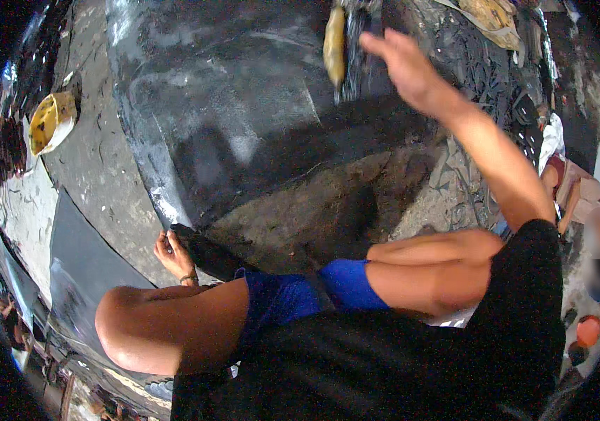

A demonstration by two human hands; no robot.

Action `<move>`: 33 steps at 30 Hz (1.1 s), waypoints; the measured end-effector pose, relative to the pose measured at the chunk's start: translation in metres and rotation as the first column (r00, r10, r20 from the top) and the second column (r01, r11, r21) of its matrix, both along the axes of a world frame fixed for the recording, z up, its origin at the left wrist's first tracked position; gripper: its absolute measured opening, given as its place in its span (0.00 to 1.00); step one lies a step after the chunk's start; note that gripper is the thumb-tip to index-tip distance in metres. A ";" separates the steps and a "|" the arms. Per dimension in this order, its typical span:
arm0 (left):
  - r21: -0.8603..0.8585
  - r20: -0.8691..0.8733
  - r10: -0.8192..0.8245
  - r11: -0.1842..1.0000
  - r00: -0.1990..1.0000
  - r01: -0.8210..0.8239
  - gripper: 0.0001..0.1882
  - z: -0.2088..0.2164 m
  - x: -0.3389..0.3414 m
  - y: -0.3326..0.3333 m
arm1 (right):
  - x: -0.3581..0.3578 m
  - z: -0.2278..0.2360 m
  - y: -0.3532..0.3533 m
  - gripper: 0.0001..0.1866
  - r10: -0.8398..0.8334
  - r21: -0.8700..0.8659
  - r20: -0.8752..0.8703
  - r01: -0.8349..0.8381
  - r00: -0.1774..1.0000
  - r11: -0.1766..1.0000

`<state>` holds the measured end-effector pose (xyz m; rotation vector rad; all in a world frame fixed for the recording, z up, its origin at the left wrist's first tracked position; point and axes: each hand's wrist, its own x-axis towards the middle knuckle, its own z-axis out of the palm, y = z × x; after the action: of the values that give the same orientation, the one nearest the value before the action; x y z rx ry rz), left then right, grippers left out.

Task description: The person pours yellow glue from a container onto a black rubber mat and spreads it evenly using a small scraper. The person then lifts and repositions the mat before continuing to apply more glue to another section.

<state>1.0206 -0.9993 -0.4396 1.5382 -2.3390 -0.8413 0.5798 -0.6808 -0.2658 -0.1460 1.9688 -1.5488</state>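
Note:
A large black sheet [244, 98], which looks like rubber, spreads in front of me with pale grey scuffs on its surface. My left hand [172, 255] is at its near left corner, fingers curled round the dark edge. My right hand [406, 67] is raised over the far right part of the sheet, slightly blurred, with fingers stretched out and nothing visible in them. Just left of those fingertips, apart from them, is a tool with a yellowish wooden handle [335, 49]; its other parts are too blurred to name.
A yellow-lined container [53, 123] stands on the ground at the left. Grey sheets [93, 263] lie beside my left knee. Dark strips and scraps [479, 67] cover the ground at the far right. Another person [580, 193] sits at the right, near a round orange object [589, 330].

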 end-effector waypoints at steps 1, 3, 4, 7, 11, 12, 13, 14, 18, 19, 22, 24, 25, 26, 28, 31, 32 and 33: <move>0.020 -0.001 -0.026 0.999 1.000 0.026 0.19 -0.008 -0.009 0.003 | -0.022 0.001 0.009 0.13 -0.020 0.061 -0.085 0.025 0.996 0.998; 0.061 -0.075 0.067 0.996 0.995 -0.062 0.18 -0.013 0.008 -0.011 | -0.050 -0.029 -0.001 0.13 0.058 0.269 -0.196 -0.004 0.979 0.963; 0.024 -0.058 0.024 0.999 0.998 -0.023 0.20 -0.015 0.011 -0.013 | -0.056 -0.052 -0.002 0.16 0.196 0.501 -0.260 -0.042 0.945 0.865; 0.042 -0.045 -0.045 0.998 0.998 0.046 0.19 -0.020 -0.004 -0.007 | -0.051 -0.119 -0.010 0.16 0.546 0.768 -0.361 -0.092 0.756 0.634; 0.014 0.004 -0.051 0.999 0.999 0.051 0.18 -0.006 -0.001 -0.010 | -0.068 -0.132 -0.038 0.15 0.758 0.811 -0.582 0.146 0.296 0.566; -0.030 0.018 -0.067 0.997 0.998 0.067 0.18 -0.006 0.004 -0.017 | -0.066 -0.136 -0.040 0.16 0.705 0.750 -0.649 0.087 0.286 0.656; -0.051 0.035 -0.089 0.995 0.995 0.091 0.18 -0.009 0.002 -0.012 | -0.056 -0.135 -0.029 0.17 0.715 0.740 -0.654 0.015 0.248 0.672; 0.000 0.040 -0.033 0.999 0.999 0.033 0.18 -0.008 0.002 -0.010 | -0.040 -0.134 -0.017 0.17 0.720 0.727 -0.661 -0.057 0.211 0.684; -0.030 0.073 -0.034 0.999 0.997 0.036 0.19 -0.014 0.001 -0.019 | 0.061 -0.121 0.037 0.16 0.798 0.761 -0.542 -0.248 0.263 0.599; 0.016 0.063 -0.032 0.999 0.997 0.031 0.19 -0.025 0.001 -0.020 | 0.081 -0.110 0.051 0.16 0.825 0.785 -0.499 -0.264 0.265 0.560; -0.004 0.059 -0.018 1.000 0.998 0.018 0.18 -0.018 0.008 -0.019 | 0.126 -0.109 0.072 0.19 0.798 0.756 -0.487 -0.287 0.355 0.589; 0.031 0.010 -0.001 1.000 1.000 0.001 0.18 -0.023 0.000 -0.017 | 0.137 -0.107 0.084 0.20 0.792 0.753 -0.487 -0.282 0.368 0.594; 0.026 -0.009 -0.054 0.998 0.998 0.054 0.18 -0.013 -0.008 -0.009 | 0.140 -0.105 0.090 0.21 0.789 0.753 -0.490 -0.276 0.371 0.597; 0.072 -0.040 -0.033 0.997 0.999 0.036 0.18 -0.018 -0.006 -0.007 | 0.143 -0.101 0.098 0.20 0.747 0.705 -0.424 -0.331 0.512 0.627; 0.134 -0.118 0.038 0.991 0.992 -0.022 0.18 -0.025 0.009 -0.016 | 0.131 -0.086 0.091 0.19 0.638 0.572 -0.276 -0.410 0.719 0.710; 0.019 0.012 -0.045 0.999 0.999 0.045 0.18 -0.018 0.007 -0.009 | 0.081 -0.036 0.073 0.15 0.008 0.337 -0.240 0.075 0.971 0.939; 0.014 0.028 -0.056 0.998 0.998 0.056 0.19 -0.013 0.000 -0.005 | 0.058 -0.024 0.074 0.17 -0.033 0.366 -0.296 0.145 0.955 0.919; 0.004 0.036 -0.058 0.998 0.998 0.057 0.20 -0.016 0.005 -0.010 | 0.033 -0.030 0.075 0.19 -0.171 0.222 -0.240 0.226 0.956 0.949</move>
<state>1.0259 -1.0095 -0.4554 1.5058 -2.4192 -0.8368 0.6132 -0.6056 -0.2955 -0.0123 2.3969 -1.4430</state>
